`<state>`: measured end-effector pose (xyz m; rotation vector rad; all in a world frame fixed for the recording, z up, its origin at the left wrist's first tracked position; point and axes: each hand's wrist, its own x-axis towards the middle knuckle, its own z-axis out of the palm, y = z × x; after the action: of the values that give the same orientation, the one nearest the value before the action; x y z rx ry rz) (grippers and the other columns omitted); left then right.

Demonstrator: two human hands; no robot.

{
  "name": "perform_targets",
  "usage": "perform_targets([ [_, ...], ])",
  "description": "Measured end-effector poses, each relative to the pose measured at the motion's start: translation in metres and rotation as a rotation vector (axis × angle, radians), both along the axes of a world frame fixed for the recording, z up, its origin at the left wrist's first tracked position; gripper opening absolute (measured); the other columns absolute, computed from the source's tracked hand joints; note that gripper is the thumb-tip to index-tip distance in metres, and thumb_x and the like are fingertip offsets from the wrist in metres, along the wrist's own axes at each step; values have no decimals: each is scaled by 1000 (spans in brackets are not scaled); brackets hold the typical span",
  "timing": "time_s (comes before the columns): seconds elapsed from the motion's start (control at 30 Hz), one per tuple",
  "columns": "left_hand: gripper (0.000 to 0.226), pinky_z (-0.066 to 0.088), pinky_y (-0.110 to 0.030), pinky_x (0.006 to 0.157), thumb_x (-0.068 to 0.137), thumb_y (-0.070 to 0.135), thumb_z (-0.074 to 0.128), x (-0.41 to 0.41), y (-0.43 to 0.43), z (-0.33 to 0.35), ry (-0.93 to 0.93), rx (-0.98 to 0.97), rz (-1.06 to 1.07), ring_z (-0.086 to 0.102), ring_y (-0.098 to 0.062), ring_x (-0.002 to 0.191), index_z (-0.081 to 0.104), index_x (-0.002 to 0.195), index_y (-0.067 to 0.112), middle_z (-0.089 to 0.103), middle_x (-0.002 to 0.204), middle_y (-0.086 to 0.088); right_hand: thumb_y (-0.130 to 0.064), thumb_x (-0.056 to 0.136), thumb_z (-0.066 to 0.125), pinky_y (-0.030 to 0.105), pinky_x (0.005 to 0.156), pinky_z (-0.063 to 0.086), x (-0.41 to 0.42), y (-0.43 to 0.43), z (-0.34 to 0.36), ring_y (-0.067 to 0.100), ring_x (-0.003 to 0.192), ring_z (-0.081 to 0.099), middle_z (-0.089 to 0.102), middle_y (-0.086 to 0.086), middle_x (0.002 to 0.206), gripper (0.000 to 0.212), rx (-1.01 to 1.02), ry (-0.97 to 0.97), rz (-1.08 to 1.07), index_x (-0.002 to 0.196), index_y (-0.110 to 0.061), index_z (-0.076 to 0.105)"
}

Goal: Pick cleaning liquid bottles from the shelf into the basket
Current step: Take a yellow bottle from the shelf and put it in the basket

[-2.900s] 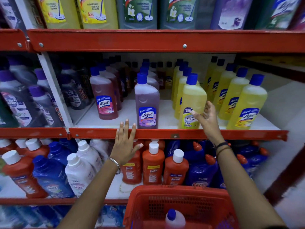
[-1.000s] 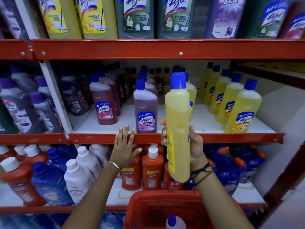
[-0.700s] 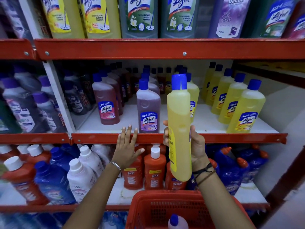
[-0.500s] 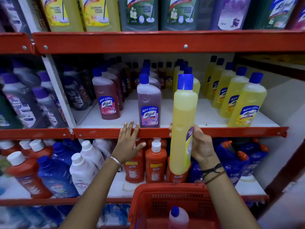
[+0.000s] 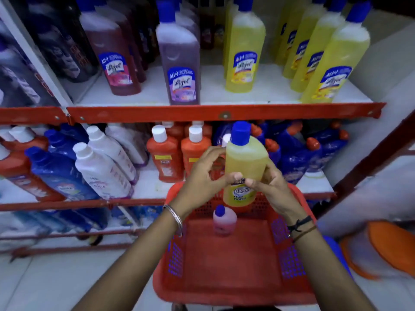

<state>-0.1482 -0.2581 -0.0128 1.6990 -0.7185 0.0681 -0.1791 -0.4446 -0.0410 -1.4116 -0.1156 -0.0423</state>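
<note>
A yellow floor-cleaner bottle (image 5: 244, 162) with a blue cap stands upright in the air above the far rim of the red basket (image 5: 226, 292). My right hand (image 5: 267, 187) grips its lower body from the right. My left hand (image 5: 202, 173) touches it from the left with thumb and fingers curled. A small pink bottle (image 5: 224, 221) with a blue cap stands inside the basket at its far side.
The red shelf rail (image 5: 224, 113) carries maroon, purple (image 5: 179, 63) and yellow bottles (image 5: 244, 48). The lower shelf holds orange (image 5: 166, 158), white and blue bottles. An orange object (image 5: 386, 248) lies on the floor at right.
The view has tipped down. My right hand has lowered the yellow bottle from shelf height to just above the basket, and my left hand has left the shelf rail and come onto the bottle.
</note>
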Motion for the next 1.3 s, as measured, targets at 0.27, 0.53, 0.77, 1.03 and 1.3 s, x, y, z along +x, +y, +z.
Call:
perform_targets([
  [0.27, 55, 44, -25, 87, 66, 30, 77, -15, -36, -97, 22, 265, -5, 56, -11, 101, 59, 114, 9, 62, 111, -6, -25, 50, 84, 24, 79, 50, -22, -47, -71, -5, 85, 59, 67, -8, 96, 55, -556, 101, 58, 98, -31, 59],
  [0.53, 50, 43, -16, 79, 63, 35, 72, -42, -58, -202, 347, 335, 38, 56, -14, 91, 60, 104, 10, 60, 99, -1, -40, 63, 78, 39, 71, 47, -34, -59, -149, 36, 98, 64, 68, 17, 106, 63, -1143, 257, 229, 112, -11, 51],
  [0.77, 56, 50, -38, 83, 57, 33, 70, -48, -71, -247, 482, 378, 67, 59, -21, 95, 60, 107, 8, 63, 104, -6, -40, 74, 72, 40, 80, 46, -31, -51, -167, 38, 107, 60, 64, 22, 116, 59, -1251, 361, 310, 116, -5, 50],
  [1.03, 53, 47, -34, 86, 58, 18, 74, -52, -70, -259, 480, 444, 110, 60, -22, 97, 61, 107, 4, 65, 106, -8, -33, 75, 71, 39, 76, 48, -32, -54, -177, 36, 101, 63, 67, 20, 110, 46, -1222, 373, 324, 110, -7, 53],
  [1.3, 55, 32, -14, 97, 70, 4, 65, -49, -51, -221, 246, 475, 4, 46, -8, 113, 51, 124, 5, 51, 122, -5, -8, 71, 68, 27, 86, 48, -13, -80, -164, 22, 101, 63, 67, 15, 113, 43, -1084, 386, 352, 114, -7, 59],
])
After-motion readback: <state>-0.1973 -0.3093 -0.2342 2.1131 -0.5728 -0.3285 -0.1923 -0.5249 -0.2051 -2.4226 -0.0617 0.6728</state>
